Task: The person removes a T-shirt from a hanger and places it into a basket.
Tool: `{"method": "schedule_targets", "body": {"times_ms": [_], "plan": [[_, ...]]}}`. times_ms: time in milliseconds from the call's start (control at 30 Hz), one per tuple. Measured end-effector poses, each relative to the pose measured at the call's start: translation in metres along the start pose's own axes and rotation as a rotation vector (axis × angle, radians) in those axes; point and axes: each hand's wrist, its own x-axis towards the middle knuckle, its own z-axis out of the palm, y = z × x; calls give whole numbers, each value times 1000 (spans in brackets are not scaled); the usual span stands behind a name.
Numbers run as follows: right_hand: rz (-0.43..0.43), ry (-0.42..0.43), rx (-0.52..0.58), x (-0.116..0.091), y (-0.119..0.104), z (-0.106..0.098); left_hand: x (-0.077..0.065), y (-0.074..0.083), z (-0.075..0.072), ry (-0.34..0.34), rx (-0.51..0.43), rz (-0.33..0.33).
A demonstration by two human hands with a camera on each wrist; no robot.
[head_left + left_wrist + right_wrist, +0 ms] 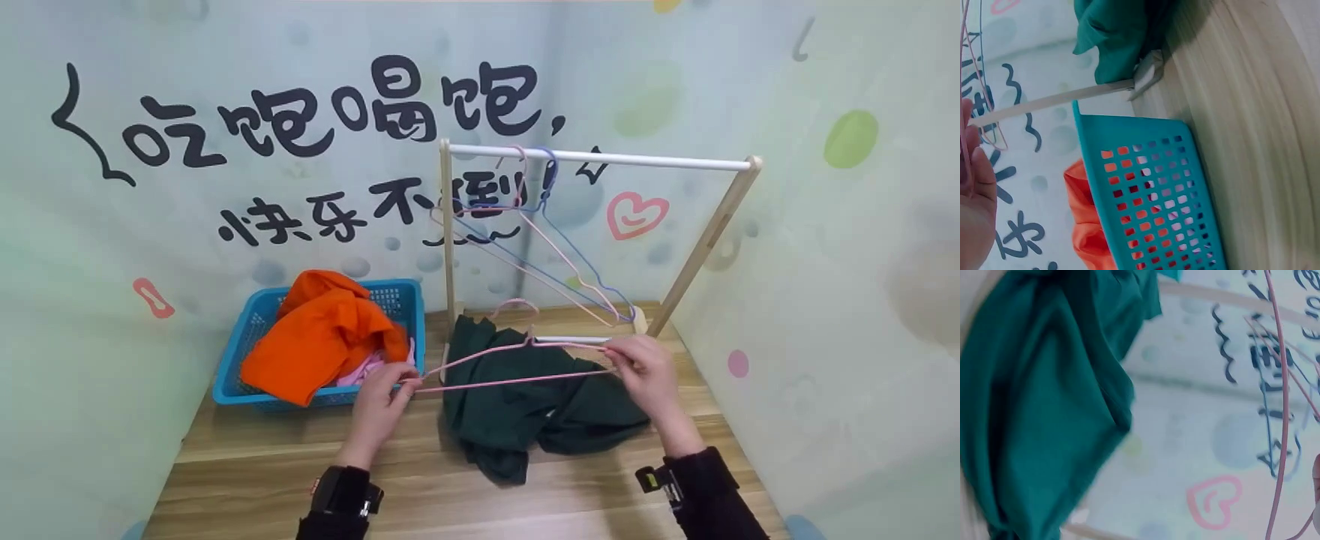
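Note:
Between both hands a pink clothes hanger (517,381) is held level, its hook pointing up and away. My left hand (384,409) pinches one end of it, and my right hand (646,375) pinches the other end. Below and behind the hanger lies a crumpled dark green garment (525,420) on the wooden tabletop (300,480). In the left wrist view the fingers (977,163) curl at the hanger's end. The right wrist view shows the hanger's bottom bar (1282,394), with only a sliver of the hand at the edge.
Left of the green garment stands a blue plastic basket (259,319) with an orange garment (319,337) and some pink cloth (367,369) inside. Behind, a rack with a white rail (645,159) carries a pink hanger (559,251) and a blue hanger (581,255). Printed walls enclose the table.

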Motion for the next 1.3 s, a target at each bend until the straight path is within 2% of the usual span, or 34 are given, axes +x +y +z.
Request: {"method": "schedule_targets", "body": {"times_ms": [200,333,433,533,633,767,867,1067,1300], "plan": [[52,106,-59,16,5,-30,-4,2,5,-123,-54,-125],[118,186,-75,35,-11,-51,-14,-1,16,-200,-50,-155],[172,234,-99,46,-15,-65,-20,-3,24,-243,-36,-152],[224,261,-141,47,5,-78,-25,-5,30,-275,-33,-162],[286,295,-184,46,26,-92,-27,-6,35,-278,-22,-138],[400,369,-203,49,38,-111,-30,-6,42,-282,-6,-117],[462,436,-182,52,45,-122,-32,-3,49,-314,0,-117],[511,490,-209,54,59,-140,-35,2,61,-404,17,-133],[578,502,-279,50,72,-152,-38,6,73,-458,52,-137]]}}
